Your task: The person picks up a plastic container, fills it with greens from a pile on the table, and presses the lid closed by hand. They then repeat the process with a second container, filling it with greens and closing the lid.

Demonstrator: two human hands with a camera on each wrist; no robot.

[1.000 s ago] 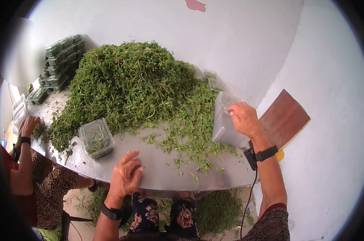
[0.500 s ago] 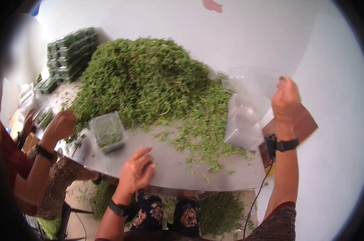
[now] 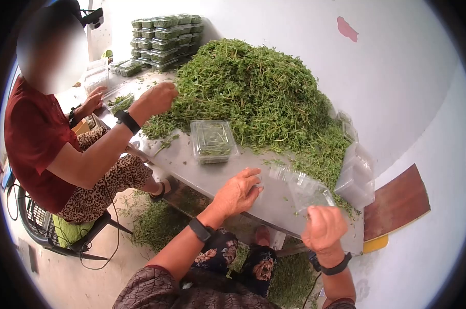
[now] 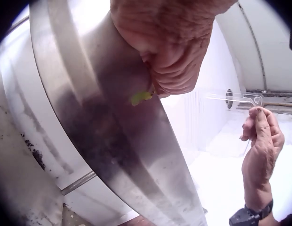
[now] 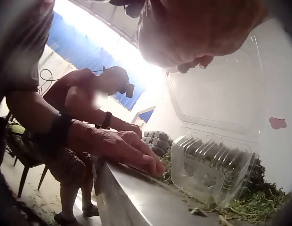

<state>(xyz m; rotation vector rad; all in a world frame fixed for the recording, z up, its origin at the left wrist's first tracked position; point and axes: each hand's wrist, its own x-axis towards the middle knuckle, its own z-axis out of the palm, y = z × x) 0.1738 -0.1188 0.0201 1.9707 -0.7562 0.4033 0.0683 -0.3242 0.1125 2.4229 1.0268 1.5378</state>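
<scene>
My right hand (image 3: 325,228) pinches the edge of an open clear plastic clamshell box (image 3: 310,194) over the right part of the metal table. In the right wrist view the box's lid (image 5: 214,94) stands raised, and its ribbed base (image 5: 197,165) has leaves visible behind it. Nothing is in my left hand (image 3: 237,193), which hovers by the table's front edge with fingers loosely bent. To the left of the open box, a closed clamshell box (image 3: 212,141) with greens inside sits on the table.
A large heap of leafy greens (image 3: 253,87) covers the table's back. Nested clear boxes (image 3: 357,177) stand at right beside a brown board (image 3: 397,203). Filled boxes (image 3: 166,41) are stacked at the back left. Another person (image 3: 42,149) sits at left, one arm over the heap's edge.
My right hand has lifted a clear box off the nested stack and brought it toward me and leftward. The head view has turned left. The other person's arm has reached to the heap.
</scene>
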